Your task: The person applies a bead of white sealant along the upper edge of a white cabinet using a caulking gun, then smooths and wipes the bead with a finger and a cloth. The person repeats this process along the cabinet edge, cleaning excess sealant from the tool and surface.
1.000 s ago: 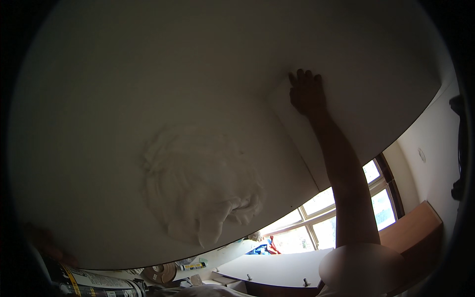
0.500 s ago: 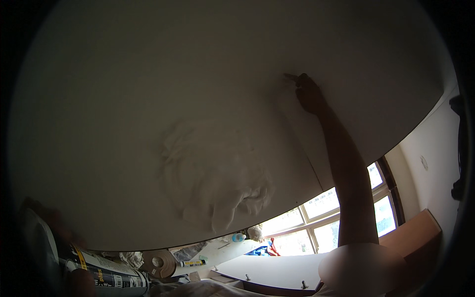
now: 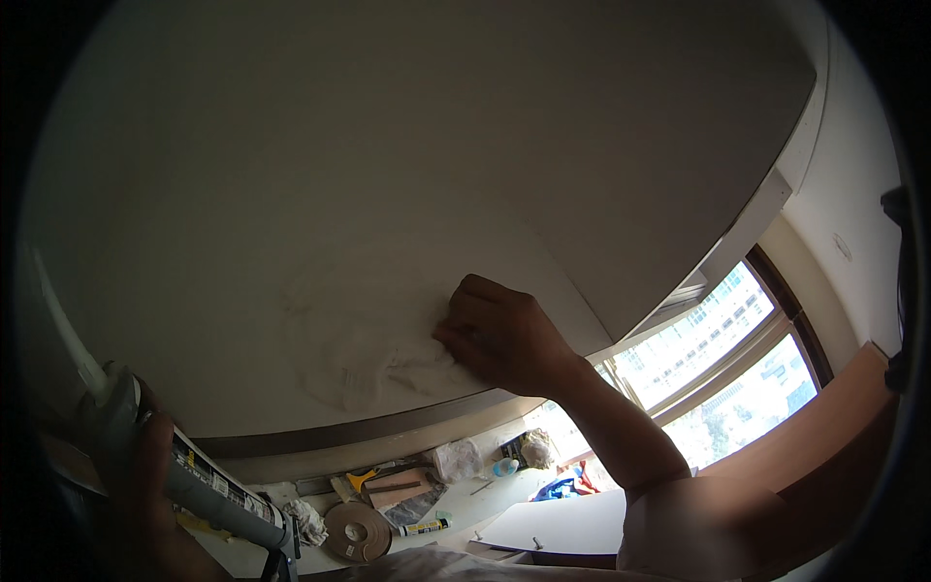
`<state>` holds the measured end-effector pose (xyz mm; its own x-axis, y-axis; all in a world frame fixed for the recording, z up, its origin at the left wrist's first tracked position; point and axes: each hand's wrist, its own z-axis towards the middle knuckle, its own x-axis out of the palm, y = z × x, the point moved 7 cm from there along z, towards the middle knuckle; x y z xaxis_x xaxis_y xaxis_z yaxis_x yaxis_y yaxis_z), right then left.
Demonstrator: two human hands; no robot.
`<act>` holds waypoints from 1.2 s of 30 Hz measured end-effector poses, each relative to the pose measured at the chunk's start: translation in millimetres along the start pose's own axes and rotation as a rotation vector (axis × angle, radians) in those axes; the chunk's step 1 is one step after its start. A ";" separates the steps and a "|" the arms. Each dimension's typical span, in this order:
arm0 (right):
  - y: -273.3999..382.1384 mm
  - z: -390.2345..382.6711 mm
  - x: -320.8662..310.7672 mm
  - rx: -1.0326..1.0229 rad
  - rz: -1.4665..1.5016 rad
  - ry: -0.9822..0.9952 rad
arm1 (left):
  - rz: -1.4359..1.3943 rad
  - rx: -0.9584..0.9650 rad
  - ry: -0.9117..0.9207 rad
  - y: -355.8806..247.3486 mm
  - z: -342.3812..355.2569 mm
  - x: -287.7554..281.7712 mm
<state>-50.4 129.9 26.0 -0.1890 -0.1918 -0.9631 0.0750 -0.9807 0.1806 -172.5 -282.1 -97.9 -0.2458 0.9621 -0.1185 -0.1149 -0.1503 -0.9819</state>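
A broad white panel [image 3: 407, 165] fills most of the view from overhead, its lower edge curving above a cluttered work surface [image 3: 465, 504], with a bright window [image 3: 718, 359] set in the wall at the right. At the far left, the left hand [image 3: 145, 475] is wrapped around the barrel of a caulking gun [image 3: 194, 475], whose white nozzle [image 3: 68, 330] points up along the panel's left margin; the fingers are closed about the tube, though shadow hides just how they lie. Below the panel's edge, a roll of tape [image 3: 357, 531], a yellow-handled scraper [image 3: 364, 478], a small tube [image 3: 425, 528] and crumpled bags are seen scattered on the surface. Toward the middle, a white rag [image 3: 364, 354] is pressed flat against the panel — it is hard to separate from the pale surface behind it, but its wrinkled outline can be made out. The right hand [image 3: 499, 335] is set on the rag's right edge, the fingers curled and bunched together, pinning a fold of cloth to the panel. The rag is judged to be light, soft and limp, so it is best gathered in a bunched fold under the fingertips, as slack corners would droop or slide on the smooth face. The gun is judged stiff and rather heavy — it is best gripped around the barrel.
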 end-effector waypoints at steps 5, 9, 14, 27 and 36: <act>29.9 -23.0 -7.9 -0.241 0.096 -0.302 | -0.054 0.304 0.068 -30.2 -8.4 0.1; 9.6 -24.0 2.0 -0.061 0.299 -0.185 | 0.083 0.271 0.036 -53.2 -21.2 7.4; -53.4 19.3 -27.7 -0.037 0.459 -0.310 | 0.073 0.365 0.031 -81.1 -46.8 15.7; -221.9 205.6 26.8 0.604 -0.254 -0.230 | 0.050 0.343 0.117 -77.5 -18.8 14.6; -245.6 221.0 36.6 0.571 -0.312 -0.200 | -0.081 0.348 0.170 -48.7 16.6 -4.7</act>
<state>-292.1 355.4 -9.5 -0.2992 0.1540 -0.9417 -0.5310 -0.8468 0.0302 -181.7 -283.0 -47.1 -0.0625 0.9936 -0.0942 -0.4544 -0.1124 -0.8837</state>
